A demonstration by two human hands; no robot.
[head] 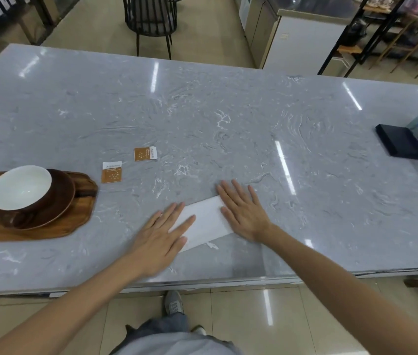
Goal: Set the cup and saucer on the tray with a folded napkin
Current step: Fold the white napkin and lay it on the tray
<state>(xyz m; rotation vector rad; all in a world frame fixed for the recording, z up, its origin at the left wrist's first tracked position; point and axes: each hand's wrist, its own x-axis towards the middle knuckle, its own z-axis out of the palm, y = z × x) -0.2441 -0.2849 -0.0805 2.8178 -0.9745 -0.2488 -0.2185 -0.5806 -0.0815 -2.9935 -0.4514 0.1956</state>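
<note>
White napkin lies on my worktop; my left hand and right hand press it, fingers straight, holding nothing.

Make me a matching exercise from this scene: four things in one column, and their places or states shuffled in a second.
Things:
1. cup
2. napkin
3. black box
4. saucer

Places or states:
A. flat under both hands
B. far right of the table
C. on the wooden tray
D. on the saucer, white inside

Pairs: 1-D, 2-A, 3-B, 4-C
</note>
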